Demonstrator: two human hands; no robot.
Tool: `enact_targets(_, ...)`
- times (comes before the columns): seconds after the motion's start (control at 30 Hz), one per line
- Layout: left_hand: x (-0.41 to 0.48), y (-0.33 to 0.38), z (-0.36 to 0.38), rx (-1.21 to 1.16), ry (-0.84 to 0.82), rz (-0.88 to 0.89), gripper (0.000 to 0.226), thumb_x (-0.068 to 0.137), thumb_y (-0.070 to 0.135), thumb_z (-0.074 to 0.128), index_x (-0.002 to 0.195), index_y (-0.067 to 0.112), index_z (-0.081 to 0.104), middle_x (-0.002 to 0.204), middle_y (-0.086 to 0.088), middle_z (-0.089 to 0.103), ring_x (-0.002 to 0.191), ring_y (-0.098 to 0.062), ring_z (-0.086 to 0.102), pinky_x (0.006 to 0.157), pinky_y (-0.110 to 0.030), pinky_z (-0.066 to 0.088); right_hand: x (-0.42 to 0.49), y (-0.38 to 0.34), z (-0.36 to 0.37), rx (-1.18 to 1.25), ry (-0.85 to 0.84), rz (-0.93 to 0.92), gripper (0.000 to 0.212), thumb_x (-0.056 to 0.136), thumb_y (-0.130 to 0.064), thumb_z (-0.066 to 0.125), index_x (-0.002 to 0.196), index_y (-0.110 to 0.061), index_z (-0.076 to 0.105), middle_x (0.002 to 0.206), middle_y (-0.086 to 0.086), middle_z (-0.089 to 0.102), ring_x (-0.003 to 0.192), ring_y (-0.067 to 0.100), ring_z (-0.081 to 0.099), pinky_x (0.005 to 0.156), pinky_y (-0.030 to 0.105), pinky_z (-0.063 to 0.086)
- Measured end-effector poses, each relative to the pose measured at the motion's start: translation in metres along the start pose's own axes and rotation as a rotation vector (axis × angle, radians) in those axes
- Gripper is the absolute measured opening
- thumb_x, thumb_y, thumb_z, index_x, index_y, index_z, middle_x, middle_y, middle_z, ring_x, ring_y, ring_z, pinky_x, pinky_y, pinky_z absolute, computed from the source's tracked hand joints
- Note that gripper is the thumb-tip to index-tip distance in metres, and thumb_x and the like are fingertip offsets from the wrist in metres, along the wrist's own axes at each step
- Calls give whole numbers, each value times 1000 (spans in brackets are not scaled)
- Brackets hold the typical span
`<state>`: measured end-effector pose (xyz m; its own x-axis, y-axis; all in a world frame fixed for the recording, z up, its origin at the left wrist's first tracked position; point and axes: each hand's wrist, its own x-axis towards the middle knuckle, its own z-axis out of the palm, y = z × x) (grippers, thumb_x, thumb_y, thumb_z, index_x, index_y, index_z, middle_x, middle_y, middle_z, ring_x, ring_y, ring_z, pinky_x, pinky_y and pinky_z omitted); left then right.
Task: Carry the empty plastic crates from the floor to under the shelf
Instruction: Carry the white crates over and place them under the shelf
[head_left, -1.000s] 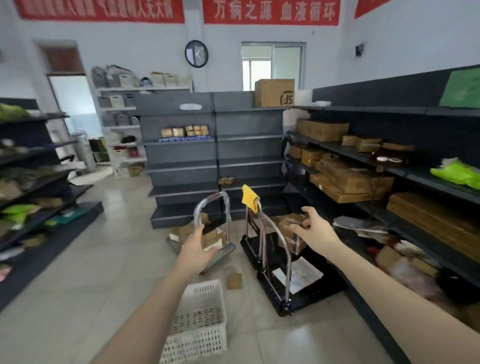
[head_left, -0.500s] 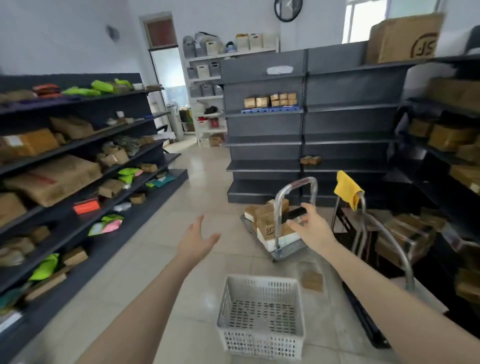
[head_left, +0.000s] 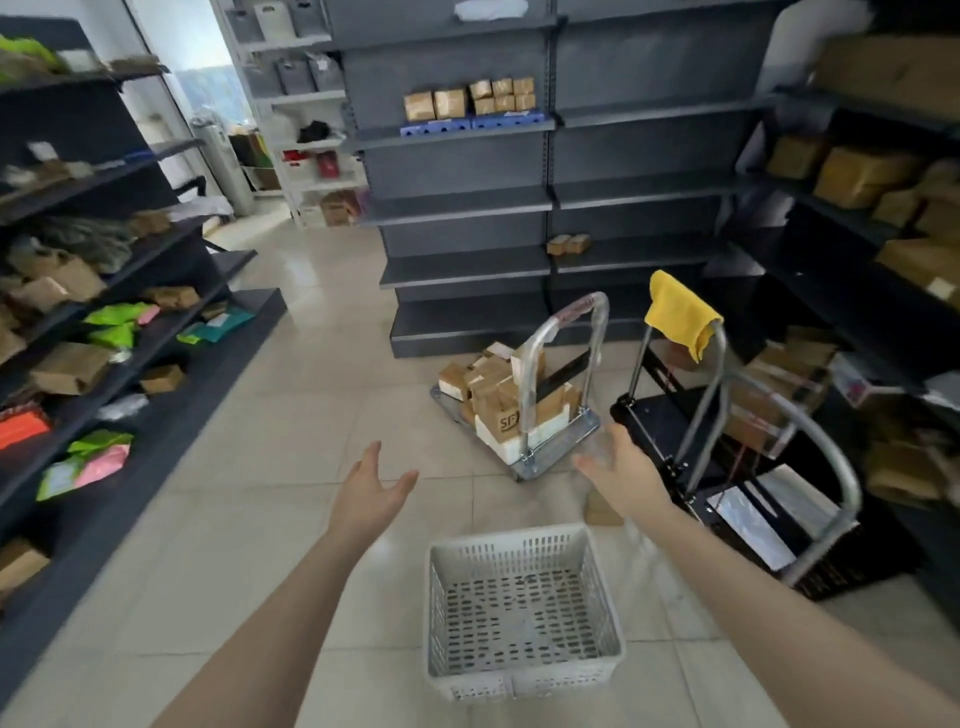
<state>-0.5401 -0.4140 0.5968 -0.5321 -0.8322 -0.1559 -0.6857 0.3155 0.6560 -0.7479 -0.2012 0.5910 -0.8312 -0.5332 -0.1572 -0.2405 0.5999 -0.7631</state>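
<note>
An empty white plastic crate (head_left: 519, 670) with slotted walls sits on the tiled floor just in front of me. Both arms reach out over it. My left hand (head_left: 371, 493) hovers above and to the left of the crate, fingers spread, holding nothing. My right hand (head_left: 621, 475) hovers above its far right corner, also spread and empty. Neither hand touches the crate. A dark grey shelf unit (head_left: 545, 202) stands ahead across the aisle.
A metal trolley (head_left: 561, 384) loaded with cardboard boxes stands just beyond my hands. A black cart (head_left: 737, 467) with a yellow cloth on its handle is at the right. Stocked shelves (head_left: 104, 322) line the left and right sides. A small cardboard box (head_left: 602, 512) lies on the floor.
The view has tilted down and swung left, so the crate now lies centred under my arms. Both hands have dropped lower and come closer to the crate, still empty.
</note>
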Motion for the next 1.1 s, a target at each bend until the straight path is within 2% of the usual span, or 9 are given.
enact_targets(0.13, 49, -6, 33, 8, -79, -26, 75, 88, 41, 61, 149, 14, 28, 147, -15, 44, 132, -32, 45, 108, -40, 37, 40, 23, 28, -11, 14, 95, 68, 86, -30, 64, 144, -15, 30, 122, 16, 61, 109, 33, 59, 76, 30, 40)
enact_targets(0.27, 94, -16, 77, 8, -151, -59, 76, 87, 42, 62, 150, 16, 27, 149, -13, 42, 134, -29, 44, 109, -40, 37, 83, 52, 54, -4, -19, 170, 67, 84, -33, 65, 141, -18, 32, 122, 13, 58, 110, 32, 57, 89, 38, 46)
enact_targets(0.37, 116, -33, 106, 34, -157, -101, 78, 87, 42, 62, 150, 14, 26, 149, -14, 42, 135, -29, 44, 108, -39, 37, 108, 83, 72, -32, -42, 217, 59, 87, -34, 62, 136, -13, 35, 124, 14, 56, 106, 31, 59, 80, 33, 42)
enact_targets(0.43, 131, -54, 136, 84, -182, -145, 78, 88, 41, 61, 150, 13, 23, 151, -13, 39, 137, -29, 42, 109, -40, 37, 128, 115, 91, -54, -76, 294, 65, 88, -36, 60, 140, -11, 30, 129, 17, 54, 110, 33, 58, 80, 32, 42)
enact_targets(0.5, 137, -77, 166, 120, -222, -195, 79, 89, 41, 59, 151, 13, 20, 153, -14, 36, 139, -28, 39, 110, -41, 36, 136, 147, 110, -52, -114, 373, 74, 89, -36, 60, 147, -11, 21, 135, 19, 51, 117, 35, 55, 89, 37, 45)
enact_targets(0.63, 157, -120, 229, 145, -274, -282, 79, 89, 39, 60, 152, 13, 19, 152, -15, 37, 138, -30, 40, 109, -43, 37, 158, 212, 155, -58, -175, 517, 79, 90, -33, 60, 150, -12, 13, 146, 21, 41, 131, 35, 44, 103, 43, 39)
enact_targets(0.8, 181, -178, 290, 194, -298, -378, 79, 89, 35, 59, 152, 11, 18, 149, -19, 39, 134, -35, 43, 105, -45, 39, 186, 277, 209, -57, -196, 615, 80, 89, -34, 61, 150, -12, 14, 147, 21, 40, 131, 36, 44, 102, 41, 40)
enact_targets(1.1, 222, -313, 403, 284, -355, -540, 80, 89, 29, 59, 152, 10, 14, 150, -21, 35, 136, -38, 39, 105, -47, 37, 219, 421, 310, -221, -266, 743, 82, 88, -32, 62, 150, -11, 12, 144, 26, 38, 127, 41, 44, 98, 44, 41)
